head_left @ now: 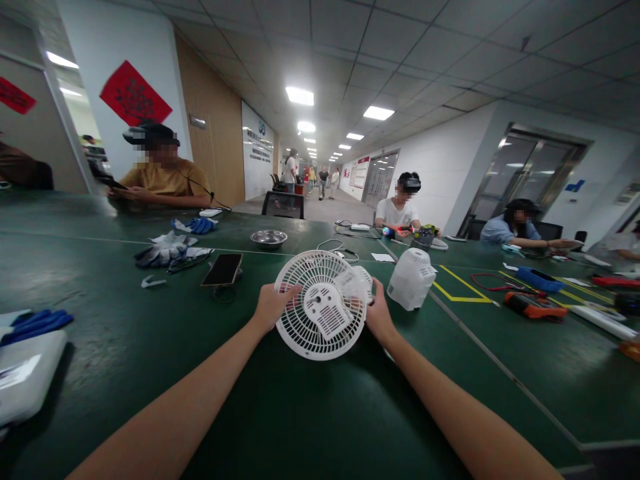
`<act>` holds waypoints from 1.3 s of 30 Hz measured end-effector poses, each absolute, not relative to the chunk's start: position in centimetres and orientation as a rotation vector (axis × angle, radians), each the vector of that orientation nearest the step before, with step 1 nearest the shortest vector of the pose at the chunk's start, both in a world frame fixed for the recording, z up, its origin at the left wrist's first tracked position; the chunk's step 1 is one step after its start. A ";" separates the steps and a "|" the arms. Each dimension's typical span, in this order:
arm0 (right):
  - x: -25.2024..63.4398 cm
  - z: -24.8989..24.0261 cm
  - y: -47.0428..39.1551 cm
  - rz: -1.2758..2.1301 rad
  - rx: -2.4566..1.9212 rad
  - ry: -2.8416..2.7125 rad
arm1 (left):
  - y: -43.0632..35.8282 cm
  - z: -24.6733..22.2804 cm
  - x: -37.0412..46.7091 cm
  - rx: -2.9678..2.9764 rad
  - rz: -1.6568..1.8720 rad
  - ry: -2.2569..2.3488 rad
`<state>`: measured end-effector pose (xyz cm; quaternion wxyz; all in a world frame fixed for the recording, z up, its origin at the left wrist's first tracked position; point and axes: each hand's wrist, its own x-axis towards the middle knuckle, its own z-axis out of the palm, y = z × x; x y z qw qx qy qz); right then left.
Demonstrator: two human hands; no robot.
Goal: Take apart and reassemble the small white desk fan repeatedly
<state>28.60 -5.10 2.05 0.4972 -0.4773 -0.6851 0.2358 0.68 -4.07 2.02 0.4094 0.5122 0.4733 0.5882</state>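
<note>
Both my hands hold a round white fan grille (290, 333) up over the green table, its slotted centre turned towards me. My left hand (273, 305) grips the rim at the left, thumb over the slats. At the right edge my right hand (379, 313) is closed round a smaller white plastic part (364, 280) that overlaps the grille; whether the two are joined I cannot tell. Just right of that hand a translucent white housing (411, 280) stands on the table. A white cable (345, 252) lies behind the grille.
Left of my hands are a phone (223, 270), work gloves (167, 250) and a white clip-like piece (153, 282). A metal bowl (269, 239) sits further back. An orange multimeter (534, 306) and a blue tray (540, 279) lie right. Several people sit across the table.
</note>
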 end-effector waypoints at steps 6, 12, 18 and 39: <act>33.7 2.9 -3.4 -0.005 -1.566 -1.628 | -3.6 1.8 0.1 1.214 1.467 1.285; 34.9 1.3 -2.1 -0.078 -1.759 -1.694 | -3.0 1.4 -0.6 1.146 1.468 1.303; 35.6 2.8 -2.2 -0.252 -1.554 -1.641 | -3.4 1.9 -0.6 1.137 1.400 1.287; 40.9 5.0 -1.5 -0.168 -1.649 -0.935 | -2.6 1.2 -0.7 1.149 1.430 1.274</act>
